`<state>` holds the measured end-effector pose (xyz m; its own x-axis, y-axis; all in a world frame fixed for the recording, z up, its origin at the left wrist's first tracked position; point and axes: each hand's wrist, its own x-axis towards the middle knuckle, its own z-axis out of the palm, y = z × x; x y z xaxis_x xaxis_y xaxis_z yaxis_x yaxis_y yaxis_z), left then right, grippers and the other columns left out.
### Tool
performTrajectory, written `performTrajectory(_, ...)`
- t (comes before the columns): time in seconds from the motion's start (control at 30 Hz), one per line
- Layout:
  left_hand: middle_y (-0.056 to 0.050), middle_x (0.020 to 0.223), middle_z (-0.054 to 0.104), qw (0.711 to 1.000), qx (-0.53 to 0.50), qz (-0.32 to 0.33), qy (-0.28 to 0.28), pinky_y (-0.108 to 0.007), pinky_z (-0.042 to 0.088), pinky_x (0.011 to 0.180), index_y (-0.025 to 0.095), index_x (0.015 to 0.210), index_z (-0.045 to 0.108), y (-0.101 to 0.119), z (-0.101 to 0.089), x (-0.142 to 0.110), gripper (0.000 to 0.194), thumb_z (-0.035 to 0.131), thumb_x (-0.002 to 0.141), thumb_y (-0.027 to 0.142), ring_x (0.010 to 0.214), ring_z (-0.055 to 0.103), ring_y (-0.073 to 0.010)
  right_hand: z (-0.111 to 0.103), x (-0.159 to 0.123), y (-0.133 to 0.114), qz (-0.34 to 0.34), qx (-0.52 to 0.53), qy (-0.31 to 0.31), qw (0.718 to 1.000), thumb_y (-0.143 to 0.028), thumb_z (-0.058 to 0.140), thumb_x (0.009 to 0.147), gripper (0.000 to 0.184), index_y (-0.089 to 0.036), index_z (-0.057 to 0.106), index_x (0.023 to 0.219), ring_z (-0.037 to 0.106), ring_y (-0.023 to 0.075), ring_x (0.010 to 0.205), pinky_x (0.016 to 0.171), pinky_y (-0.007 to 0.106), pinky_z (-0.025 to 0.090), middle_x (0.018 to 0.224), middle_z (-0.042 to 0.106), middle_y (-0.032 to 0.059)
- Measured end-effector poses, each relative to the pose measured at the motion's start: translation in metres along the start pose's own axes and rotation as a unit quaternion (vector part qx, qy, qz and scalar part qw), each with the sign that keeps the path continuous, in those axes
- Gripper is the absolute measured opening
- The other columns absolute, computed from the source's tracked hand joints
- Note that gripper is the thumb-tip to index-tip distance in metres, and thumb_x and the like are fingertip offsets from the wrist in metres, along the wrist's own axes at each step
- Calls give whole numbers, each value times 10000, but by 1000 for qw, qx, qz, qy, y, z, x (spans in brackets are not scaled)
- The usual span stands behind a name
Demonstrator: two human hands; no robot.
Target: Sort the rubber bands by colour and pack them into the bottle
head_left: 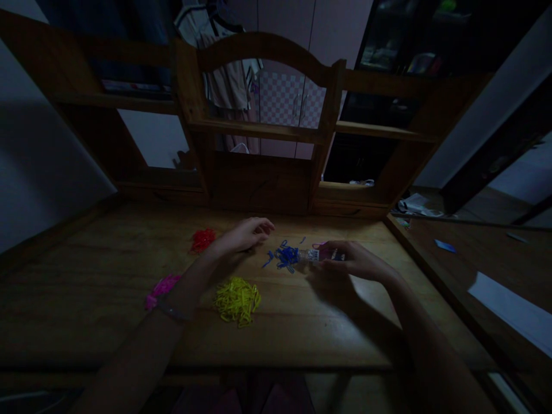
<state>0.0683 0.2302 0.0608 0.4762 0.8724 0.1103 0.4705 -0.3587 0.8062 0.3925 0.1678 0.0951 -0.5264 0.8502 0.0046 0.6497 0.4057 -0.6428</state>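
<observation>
A pile of small blue looped pieces, perhaps paper clips, lies on the wooden table between my hands. My right hand is wrapped round a small clear container with a printed label. It lies tipped on its side, with one end against the blue pieces. To the upper left of that pile, my left hand hovers with loosely bent fingers apart and nothing visible in them. A yellow pile of similar pieces sits nearer to me. Further left are a red pile and a pink pile, the pink one partly behind my left forearm.
A wooden shelf unit with compartments stands along the table's back edge. To the right, past a raised wooden edge, a lower surface bears a white paper and a small blue packet. The room is dim.
</observation>
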Motion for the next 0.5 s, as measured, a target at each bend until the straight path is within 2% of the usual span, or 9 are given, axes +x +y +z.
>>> performTrajectory(0.1,-58,1036,636,995,45,-23,-90,-272,481,733,220,1125,629,-11,2,-5,496,734,640,212,877,594,-175,-1,-1,0,4,1,-1,1000,-466,647,834,341,-251,704,1092,656,220,880,772,339,503,1038,717,49)
performTrajectory(0.13,-57,1062,621,992,59,-27,-104,-268,478,739,229,1153,619,-13,5,-7,573,757,597,194,886,589,-175,-1,-1,1,6,4,-3,1000,-460,646,835,344,-248,701,1101,657,215,861,754,334,503,1015,720,48)
performTrajectory(0.23,-51,1099,575,990,109,-21,-82,-252,465,721,255,1201,602,-12,18,-12,681,767,547,157,859,576,-165,-1,-1,1,3,9,-2,1000,-443,639,840,323,-239,707,1081,655,205,825,731,325,500,990,724,48)
performTrajectory(0.37,-42,1041,601,992,115,-28,-50,-252,455,698,243,1195,612,2,30,-9,623,705,591,121,804,591,-163,1,1,1,0,10,10,1000,-447,658,823,304,-238,722,1034,657,222,875,784,347,502,1047,721,55)
performTrajectory(0.5,-23,899,678,995,89,-10,-38,-265,457,711,217,1056,679,18,37,-4,437,656,632,111,803,617,-183,6,4,2,-8,18,21,1000,-463,666,816,303,-241,726,1013,657,237,909,814,371,508,1067,716,59)
